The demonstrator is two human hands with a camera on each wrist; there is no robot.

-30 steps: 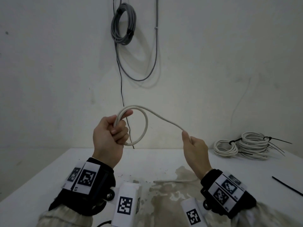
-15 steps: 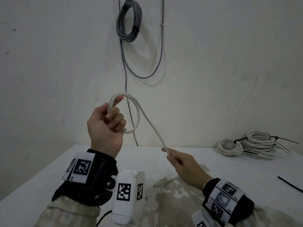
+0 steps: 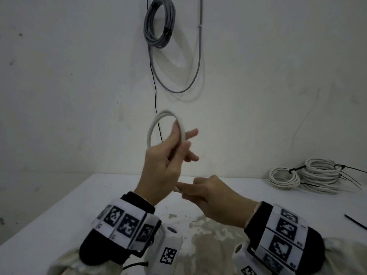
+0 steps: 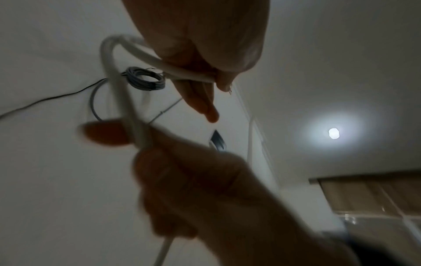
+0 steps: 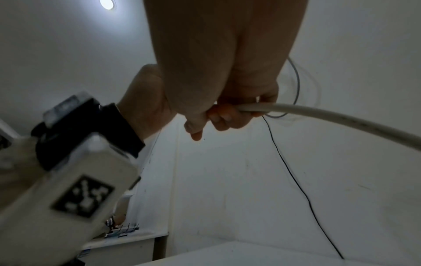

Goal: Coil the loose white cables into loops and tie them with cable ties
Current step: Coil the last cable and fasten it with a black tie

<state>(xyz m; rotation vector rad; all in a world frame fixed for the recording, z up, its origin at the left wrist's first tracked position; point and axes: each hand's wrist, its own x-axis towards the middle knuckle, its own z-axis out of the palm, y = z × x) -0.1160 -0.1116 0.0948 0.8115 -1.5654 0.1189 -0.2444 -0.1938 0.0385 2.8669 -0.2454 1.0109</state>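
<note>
My left hand (image 3: 178,147) is raised in front of the wall and holds a small upright loop of white cable (image 3: 151,130), two turns lying side by side. The left wrist view shows its fingertips (image 4: 218,81) pinching the cable (image 4: 109,68). Just below it, my right hand (image 3: 190,190) pinches the same cable where it leaves the left palm. In the right wrist view, the right hand's fingers (image 5: 227,115) curl round the cable (image 5: 318,113), which runs off to the right. The cable's free end is out of sight.
Two tied white coils (image 3: 317,175) with black ties lie at the back right of the white table (image 3: 79,205). A loose black cable tie (image 3: 355,222) lies at the right edge. A grey cable coil (image 3: 158,22) and a thin black wire (image 3: 155,96) hang on the wall.
My right hand has swung in from the right to just under my left hand, laying a second turn onto the loop. My left hand has shifted towards the middle.
</note>
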